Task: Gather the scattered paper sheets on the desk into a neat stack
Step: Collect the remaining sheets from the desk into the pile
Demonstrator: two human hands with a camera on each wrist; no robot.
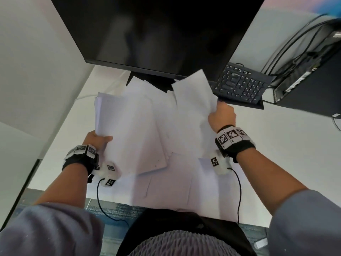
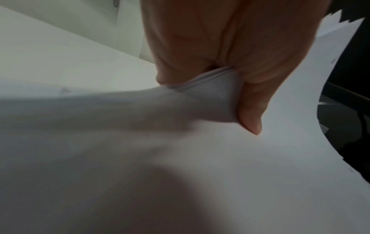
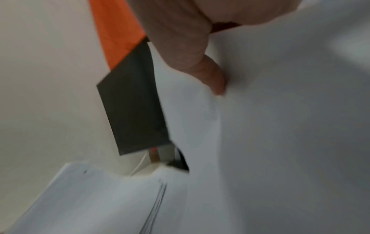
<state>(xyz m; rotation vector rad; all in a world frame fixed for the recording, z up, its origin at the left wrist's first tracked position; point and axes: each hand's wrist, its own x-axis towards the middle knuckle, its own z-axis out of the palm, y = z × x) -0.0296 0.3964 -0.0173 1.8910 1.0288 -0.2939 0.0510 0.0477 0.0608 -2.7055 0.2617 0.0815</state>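
Both forearms reached forward over the white desk (image 1: 276,154), lifted clear of it, each wrist wrapped in a black band with marker blocks. The left hand (image 1: 97,140) pinched the near left corner of a thick bundle of sheets (image 1: 129,130), thumb (image 2: 251,110) pressed on top and the other fingers under it, so the bundle bowed upward and tilted away from the person. The right hand (image 1: 222,117), held higher and farther forward, was clenched round the edge of a loose white sheet (image 1: 193,97), crumpling it where the thumb (image 3: 212,76) bore down. More loose paper sheets (image 1: 169,183) lay fanned and overlapping on the desk beneath both hands, between the person and the dark monitor (image 1: 156,34). A black keyboard (image 1: 241,84) sat to the right.
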